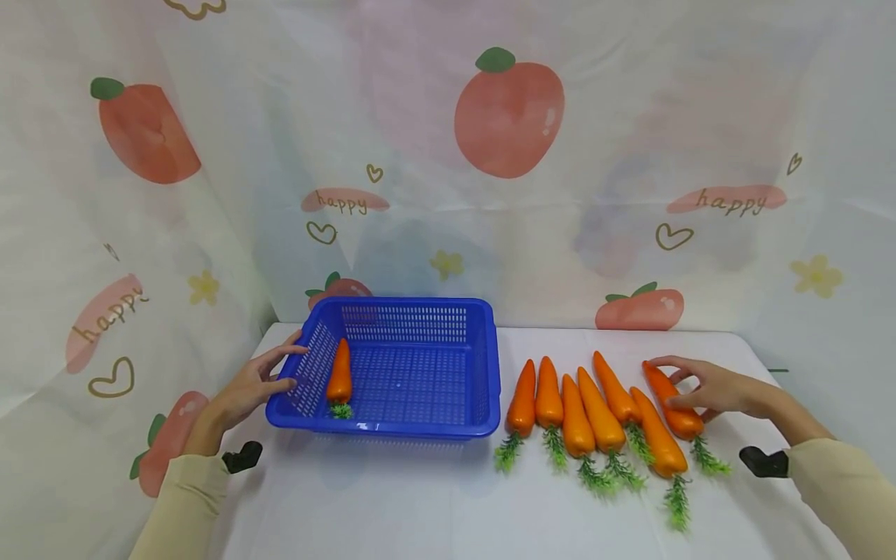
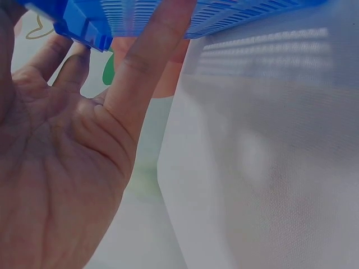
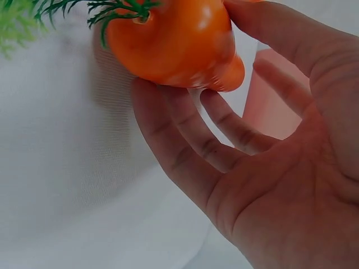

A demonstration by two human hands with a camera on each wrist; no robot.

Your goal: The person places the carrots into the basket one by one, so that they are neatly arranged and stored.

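Note:
A blue plastic basket (image 1: 399, 429) stands on the table, with one orange carrot (image 1: 340, 373) lying in its left part, green top toward me. At the basket's left rim, my left hand (image 1: 248, 381) holds on with thumb and fingers; the left wrist view shows the palm (image 2: 56, 157) below the slotted wall. Several carrots (image 1: 577, 420) with leafy green tops lie side by side to the right of the basket. My right hand (image 1: 710, 389) grips the rightmost carrot (image 1: 682, 420), thumb on one side and fingers (image 3: 185, 123) along the other.
The table (image 1: 448, 498) has a white cover. Behind it and on the left hangs a pale cloth backdrop (image 1: 420, 101) printed with fruit, hearts and "happy". The nearest carrot (image 1: 654, 439) lies just left of the one in my right hand.

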